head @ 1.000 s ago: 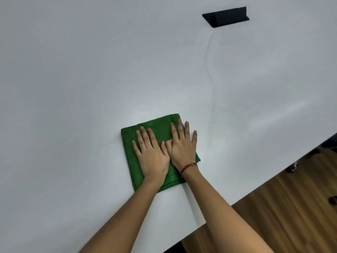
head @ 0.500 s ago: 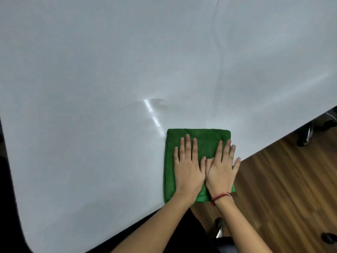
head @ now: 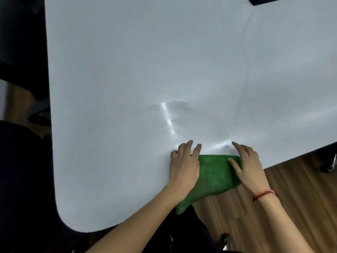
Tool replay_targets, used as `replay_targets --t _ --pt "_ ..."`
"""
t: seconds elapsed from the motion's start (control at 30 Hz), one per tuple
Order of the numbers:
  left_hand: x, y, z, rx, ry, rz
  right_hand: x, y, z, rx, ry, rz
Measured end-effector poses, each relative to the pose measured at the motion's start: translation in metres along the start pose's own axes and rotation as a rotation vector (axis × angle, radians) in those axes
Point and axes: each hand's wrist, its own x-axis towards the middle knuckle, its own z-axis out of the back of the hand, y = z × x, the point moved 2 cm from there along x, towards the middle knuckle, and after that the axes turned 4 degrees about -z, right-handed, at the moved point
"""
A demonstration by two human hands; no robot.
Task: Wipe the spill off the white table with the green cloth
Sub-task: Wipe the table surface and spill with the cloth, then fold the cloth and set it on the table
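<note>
- The white table (head: 127, 70) is filling most of the head view, its near edge slanting down toward the left, with wooden floor (head: 291, 207) showing past it on the right; a dark block (head: 264, 0) is sitting at the far edge, only partly in view.
- The green cloth (head: 215, 172) is lying at that near edge, between the two hands; its far part is resting on the table while its near corner is drooping off the edge toward the person; its long axis is running from far-right to near-left.
- A wet streak (head: 168, 121) is glinting on the table just beyond the cloth, straight ahead of the fingertips; so any further wiping looks to be a push away from the body.
- The left hand (head: 184, 165) is pressing on the cloth's left side, fingers loosely spread, closing on nothing; it is the nearer hand to the streak.
- The right hand (head: 246, 161) is resting on the right side, fingers parted and arched; whether they are pinching the cloth's edge is not clear; a red cord (head: 262, 195) is circling that wrist.
</note>
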Motion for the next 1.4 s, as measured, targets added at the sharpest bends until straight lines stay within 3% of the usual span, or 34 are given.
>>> replay_targets --t 0.1,0.3,0.37,0.5,0.57,0.67,0.8,1.0,1.17,1.27,1.4 --pt "0.007 0.011 0.003 -0.027 0.164 -0.075 0.005 -0.008 -0.010 -0.050 0.023 0.102" --pt "-0.022 0.020 0.007 -0.135 0.306 -0.083 -0.024 -0.013 -0.023 0.020 0.037 0.167" --pt "-0.036 0.017 0.012 -0.182 0.408 -0.043 -0.036 -0.013 -0.021 0.027 0.137 0.197" --pt "-0.061 0.014 0.033 -0.369 0.649 0.042 -0.059 -0.015 0.000 0.029 0.506 0.235" --pt "-0.069 0.012 0.049 -0.445 0.689 0.054 -0.066 -0.007 0.027 0.000 0.599 0.274" --pt "-0.066 0.003 0.083 -0.538 0.639 0.015 -0.066 0.007 0.081 0.042 0.575 0.311" --pt "-0.029 -0.011 0.137 -0.617 0.451 -0.060 -0.043 0.036 0.159 0.013 0.349 0.431" --pt "0.043 -0.027 0.214 -0.504 -0.091 -0.244 0.023 0.066 0.232 0.002 -0.147 0.648" --pt "0.059 -0.027 0.188 -0.379 -0.413 -0.233 0.055 0.067 0.208 -0.061 -0.462 0.599" --pt "0.056 -0.016 0.118 -0.309 -0.286 -0.237 0.069 0.031 0.142 -0.034 -0.319 0.481" --pt "0.048 0.001 0.034 -0.276 0.200 -0.217 0.070 -0.019 0.052 -0.121 0.057 0.181"
